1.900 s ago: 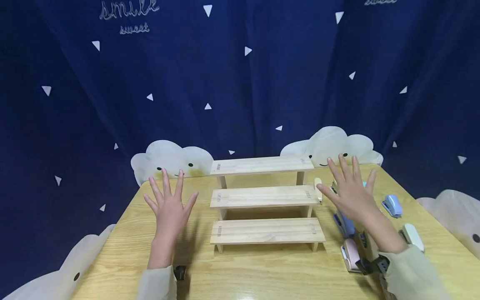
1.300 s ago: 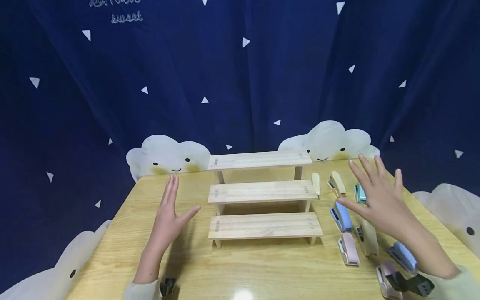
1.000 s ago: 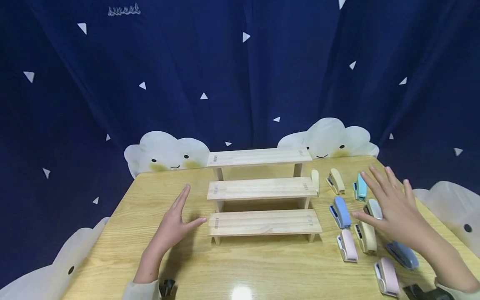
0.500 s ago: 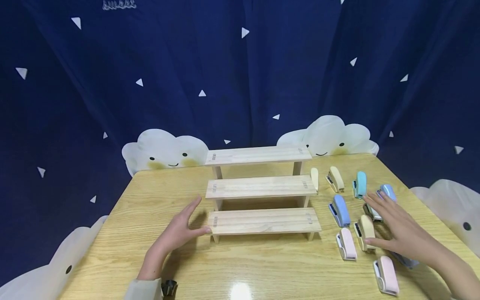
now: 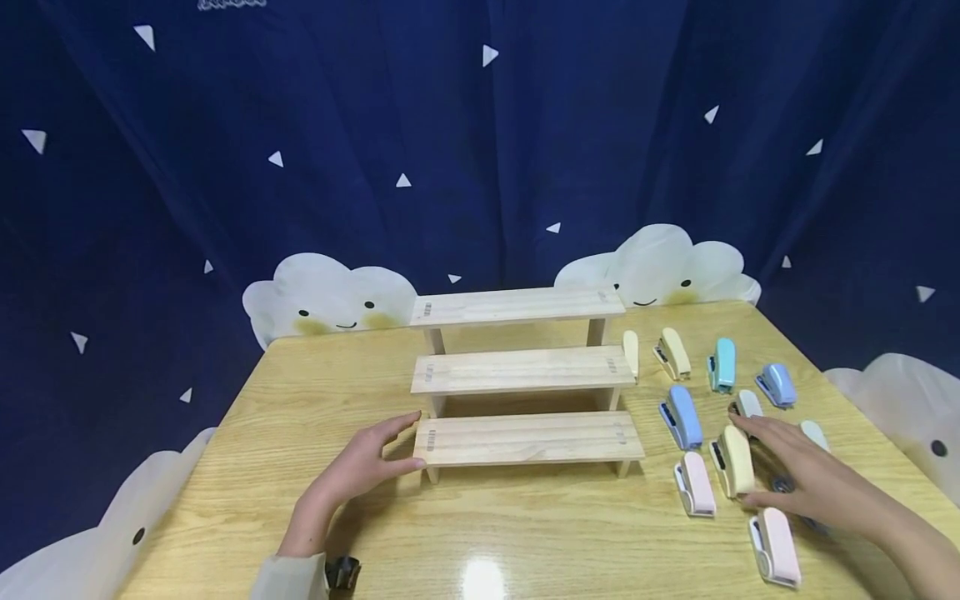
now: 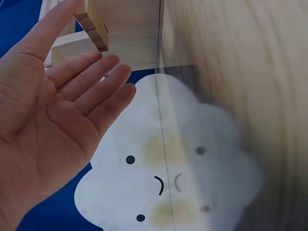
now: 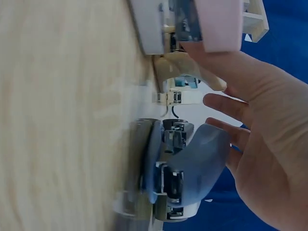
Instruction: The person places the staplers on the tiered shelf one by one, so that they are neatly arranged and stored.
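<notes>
A three-step wooden shelf [image 5: 525,439] stands mid-table. At the left end of its lowest step is my left hand [image 5: 360,467], fingers extended, thumb tip close to the board; whether it touches, I cannot tell. The left wrist view shows the palm [image 6: 62,115] with nothing in it. Over on the right, my right hand [image 5: 817,483] is spread low beside a cream stapler [image 5: 735,458], thumb and fingertips near its side. A pink stapler [image 5: 776,546] lies just in front of the thumb. The right hand partly hides a dark blue stapler [image 7: 202,159], clear in the right wrist view.
More staplers lie to the shelf's right: blue [image 5: 682,417], pink [image 5: 696,483], cream [image 5: 674,352], teal [image 5: 723,364], small blue [image 5: 778,383] and pale grey [image 5: 747,403]. A narrow cream one [image 5: 631,354] sits against the shelf. Behind hangs a dark blue curtain [image 5: 450,125].
Both hands have come down from a raised, spread pose. My left moved toward the shelf's lowest step, and my right moved down and outward among the staplers. The head view tilted downward.
</notes>
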